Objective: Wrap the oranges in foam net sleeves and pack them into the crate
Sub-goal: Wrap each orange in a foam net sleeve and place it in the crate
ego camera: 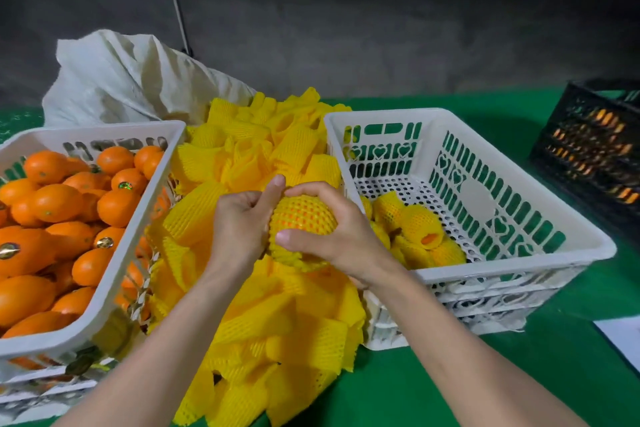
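Observation:
Both my hands hold one orange in a yellow foam net sleeve above the pile of loose yellow sleeves. My left hand grips its left side, thumb raised at the top. My right hand curls over its right side, thumb across the front. The white crate on the left is full of bare oranges. The white crate on the right holds several wrapped oranges in its near left corner.
A pale cloth sack lies behind the sleeve pile. A black crate with orange fruit stands at the far right. White paper lies at the right edge. The green table top runs under everything.

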Available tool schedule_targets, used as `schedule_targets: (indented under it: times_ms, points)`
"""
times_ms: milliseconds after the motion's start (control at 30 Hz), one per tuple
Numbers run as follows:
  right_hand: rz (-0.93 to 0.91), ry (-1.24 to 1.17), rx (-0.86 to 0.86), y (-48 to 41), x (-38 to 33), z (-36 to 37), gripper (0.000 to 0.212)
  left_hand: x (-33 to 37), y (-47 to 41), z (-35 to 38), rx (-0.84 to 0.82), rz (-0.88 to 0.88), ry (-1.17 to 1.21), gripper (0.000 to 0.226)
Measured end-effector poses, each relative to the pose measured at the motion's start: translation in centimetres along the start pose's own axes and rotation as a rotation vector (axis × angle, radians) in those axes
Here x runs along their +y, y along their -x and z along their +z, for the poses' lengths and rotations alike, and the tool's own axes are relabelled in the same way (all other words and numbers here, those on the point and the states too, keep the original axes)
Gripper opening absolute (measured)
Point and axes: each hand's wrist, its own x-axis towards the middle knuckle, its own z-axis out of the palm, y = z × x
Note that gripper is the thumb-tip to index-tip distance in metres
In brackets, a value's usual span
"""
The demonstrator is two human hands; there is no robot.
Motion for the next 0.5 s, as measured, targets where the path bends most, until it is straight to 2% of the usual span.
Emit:
schedule_targets:
  times_ms: [100, 167, 233, 300, 400, 500]
  points:
    - [-0.042, -0.056, 0.113, -1.4, -0.7, -3.1, 0.038, 0.5, -1.1, 3.5, 0.0, -0.039, 0.139, 0.035]
    - [-0.036, -0.077, 0.253, -3.2, -0.3, -5.9, 0.036, 0.1, -1.4, 6.1, -0.046, -0.065, 0.136, 0.019]
    - [0.0, 0.02, 0.401, -5.3, 0.7, -8.9, 0.036, -0.6, -1.6, 8.0, -0.11, 0.087, -0.104, 0.024]
    - [0.11, 0.223, 0.473, -7.8, 2.5, -11.8, 0.043, -1.4, -2.0, 9.7, -0.23, 0.271, -0.348, 0.025]
    - [0.405, 0.586, 0.34, -11.1, 6.2, -14.8, 0.069, -2.4, -2.3, 12.0, -0.441, 0.404, -0.627, 0.029]
    - [0.589, 0.906, 0.095, -13.3, 9.8, -15.6, 0.097, -3.1, -2.5, 12.7, -0.461, 0.418, -0.73, 0.029]
